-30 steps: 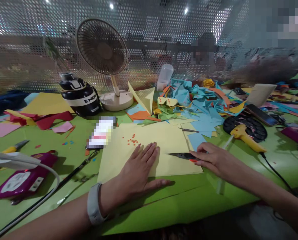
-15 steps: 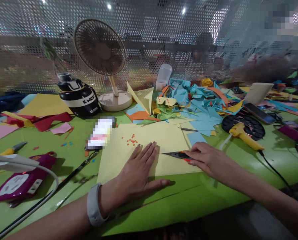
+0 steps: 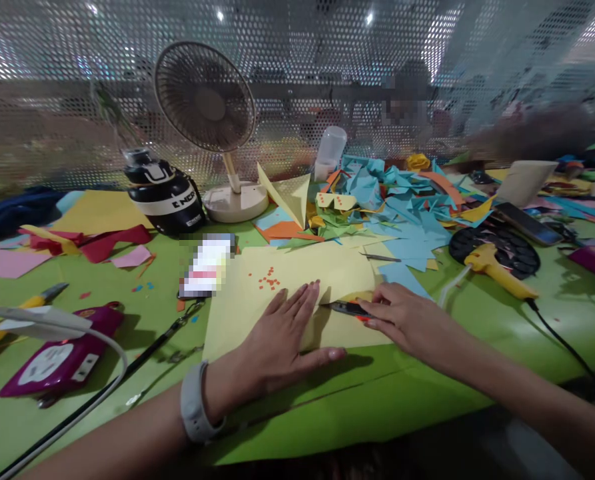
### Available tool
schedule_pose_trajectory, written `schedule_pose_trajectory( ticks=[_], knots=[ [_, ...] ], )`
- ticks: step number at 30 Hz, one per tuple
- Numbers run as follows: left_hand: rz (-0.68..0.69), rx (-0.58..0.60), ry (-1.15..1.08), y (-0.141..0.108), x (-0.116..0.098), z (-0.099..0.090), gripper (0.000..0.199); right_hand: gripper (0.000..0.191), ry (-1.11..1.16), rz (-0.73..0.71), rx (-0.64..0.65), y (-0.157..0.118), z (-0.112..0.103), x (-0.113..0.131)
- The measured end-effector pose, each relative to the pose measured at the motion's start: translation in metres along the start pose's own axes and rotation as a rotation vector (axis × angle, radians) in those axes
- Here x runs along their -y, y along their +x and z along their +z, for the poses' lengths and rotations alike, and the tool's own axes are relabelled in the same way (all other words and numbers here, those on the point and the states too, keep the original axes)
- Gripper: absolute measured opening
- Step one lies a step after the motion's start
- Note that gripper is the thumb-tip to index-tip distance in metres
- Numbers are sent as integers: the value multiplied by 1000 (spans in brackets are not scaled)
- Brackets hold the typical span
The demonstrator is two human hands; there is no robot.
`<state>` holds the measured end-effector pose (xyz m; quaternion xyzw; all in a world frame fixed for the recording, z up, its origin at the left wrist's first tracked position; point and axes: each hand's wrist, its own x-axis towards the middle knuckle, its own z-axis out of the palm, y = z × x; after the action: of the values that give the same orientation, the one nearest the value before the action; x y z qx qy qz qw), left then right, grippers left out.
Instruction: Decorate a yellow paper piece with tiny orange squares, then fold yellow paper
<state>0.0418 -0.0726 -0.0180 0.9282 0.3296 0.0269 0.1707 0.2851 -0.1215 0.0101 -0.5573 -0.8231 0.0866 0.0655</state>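
Note:
A large pale yellow paper sheet point(image 3: 237, 293) lies on the green table. My left hand point(image 3: 282, 333), with a grey band on the wrist, rests flat on it, fingers spread. My right hand point(image 3: 402, 310) is closed round a black and orange cutter point(image 3: 347, 307), whose tip points left and touches the sheet near my left fingertips. Right of the tip, the paper is lifted a little. Small orange paper bits point(image 3: 270, 280) lie on the sheet above my left hand. Thin tweezers point(image 3: 381, 257) rest at its upper right.
Left are a phone point(image 3: 207, 267), a purple device point(image 3: 62, 360) with cables, pliers point(image 3: 27, 303) and a black flask point(image 3: 164, 200). Behind are a fan point(image 3: 207, 100) and piled blue paper scraps point(image 3: 377, 180). A yellow glue gun point(image 3: 502, 270) lies right on a black round tray point(image 3: 460, 243).
The paper by the cutter has risen slightly off the sheet's plane. The cutter has shifted slightly relative to my left hand, which stays flat. The whole view has moved slightly.

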Motion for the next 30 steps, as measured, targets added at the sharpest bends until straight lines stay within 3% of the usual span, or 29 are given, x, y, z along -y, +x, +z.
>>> schedule_pose_trajectory(
  ticks=[5, 8, 11, 12, 14, 17, 25, 30],
  knots=[
    [-27, 49, -64, -1, 2, -8, 91, 27, 20, -57, -9, -1, 1, -2],
    [-11, 66, -119, 6, 8, -23, 71, 26, 12, -58, -25, -3, 3, -4],
    [4, -80, -124, 26, 21, -43, 46, 25, -5, -45, -34, -3, 4, -4],
    [-5, -56, -126, 35, 25, -49, 40, 25, -8, -43, -38, -3, 4, -3],
    [-47, 178, -212, 52, 32, -59, 34, 27, -13, -46, -37, -3, 4, -2],
    [-66, 327, -232, 71, 38, -68, 25, 26, -20, -56, -13, -2, 3, -2],
    [-64, 500, -149, 96, 31, -77, 11, 25, -17, -44, -8, 4, 2, -1],
    [-79, 547, -80, 103, 22, -80, 16, 25, 0, -69, 13, 12, 3, 5]
  ],
)
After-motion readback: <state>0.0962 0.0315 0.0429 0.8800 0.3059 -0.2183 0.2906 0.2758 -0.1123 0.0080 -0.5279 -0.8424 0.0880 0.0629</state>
